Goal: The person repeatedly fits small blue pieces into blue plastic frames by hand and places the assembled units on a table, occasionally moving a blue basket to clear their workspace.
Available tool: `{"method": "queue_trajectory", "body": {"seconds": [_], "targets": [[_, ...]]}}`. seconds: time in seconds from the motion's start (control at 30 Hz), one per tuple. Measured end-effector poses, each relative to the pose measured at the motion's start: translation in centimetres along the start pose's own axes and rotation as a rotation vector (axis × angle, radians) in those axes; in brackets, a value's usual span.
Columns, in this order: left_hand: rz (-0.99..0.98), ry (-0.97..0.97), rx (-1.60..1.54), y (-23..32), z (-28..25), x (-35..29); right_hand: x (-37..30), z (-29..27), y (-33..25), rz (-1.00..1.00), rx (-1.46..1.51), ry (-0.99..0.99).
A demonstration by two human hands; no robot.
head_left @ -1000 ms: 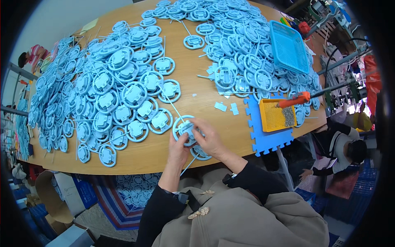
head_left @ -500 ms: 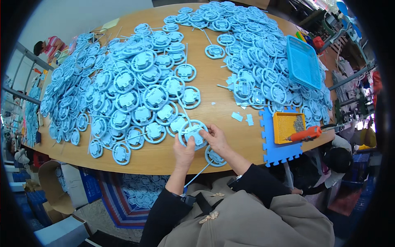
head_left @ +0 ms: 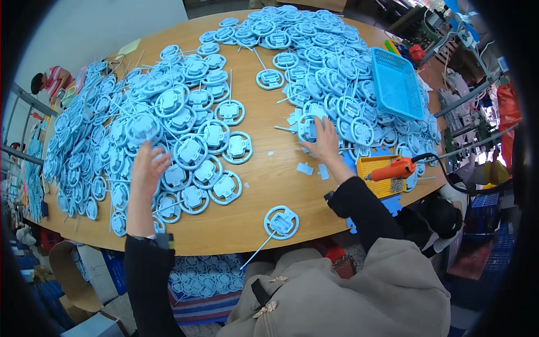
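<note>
Blue rings (head_left: pixel 331 78) heaped at one o'clock may slide if the right hand (head_left: pixel 324 141), grip unclear, tugs, the left hand's (head_left: pixel 148 168) grip apart.

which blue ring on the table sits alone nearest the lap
The blue ring at the table's near edge, its stick jutting past that edge. It touches no other ring; others on the table lie in or beside the left heap or right heap.

Soft, even light covers a brown wooden table (head_left: pixel 264 188); blur softens a light-blue plastic ring (head_left: pixel 143 128) by the bare left hand (head_left: pixel 150 168), while fisheye distortion bends edges toward the darkened corners.
</note>
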State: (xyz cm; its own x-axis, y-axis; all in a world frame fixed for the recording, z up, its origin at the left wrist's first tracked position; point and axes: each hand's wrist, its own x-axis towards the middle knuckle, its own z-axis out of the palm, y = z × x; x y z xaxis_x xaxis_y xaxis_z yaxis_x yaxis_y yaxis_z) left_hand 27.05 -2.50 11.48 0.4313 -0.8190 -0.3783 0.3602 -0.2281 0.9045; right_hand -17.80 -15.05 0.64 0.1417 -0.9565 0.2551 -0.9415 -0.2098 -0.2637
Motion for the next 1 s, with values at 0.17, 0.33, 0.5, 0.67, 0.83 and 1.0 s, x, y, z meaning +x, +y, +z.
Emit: {"method": "queue_trajectory", "body": {"seconds": [0.17, 0.33, 0.5, 0.67, 0.83, 1.0], "targets": [[-0.210, -0.395, 0.314, -9.4, 6.3, -5.5, 0.8, 0.7, 0.0, -0.102, 0.210, 0.022], [-0.159, -0.360, 0.458, -15.7, 11.4, -6.2, -7.0, 0.9, -6.5, -0.495, 0.507, -0.180], [0.322, -0.388, 1.317, -16.4, 14.6, -7.3, -9.8, -1.3, -5.9, -0.302, 0.409, -0.059], [0.455, -0.441, 1.196, -18.4, 15.7, -6.4, -8.7, 2.3, 0.7, 0.072, 0.142, -0.199], [0.318, -0.384, 1.249, -18.8, 15.9, -5.3, -8.7, 1.6, -0.4, 0.150, 0.270, -0.093], [0.010, -0.422, 1.151, -19.4, 14.1, -4.3, -10.7, 0.8, -2.1, 0.184, 0.556, -0.091]]}}
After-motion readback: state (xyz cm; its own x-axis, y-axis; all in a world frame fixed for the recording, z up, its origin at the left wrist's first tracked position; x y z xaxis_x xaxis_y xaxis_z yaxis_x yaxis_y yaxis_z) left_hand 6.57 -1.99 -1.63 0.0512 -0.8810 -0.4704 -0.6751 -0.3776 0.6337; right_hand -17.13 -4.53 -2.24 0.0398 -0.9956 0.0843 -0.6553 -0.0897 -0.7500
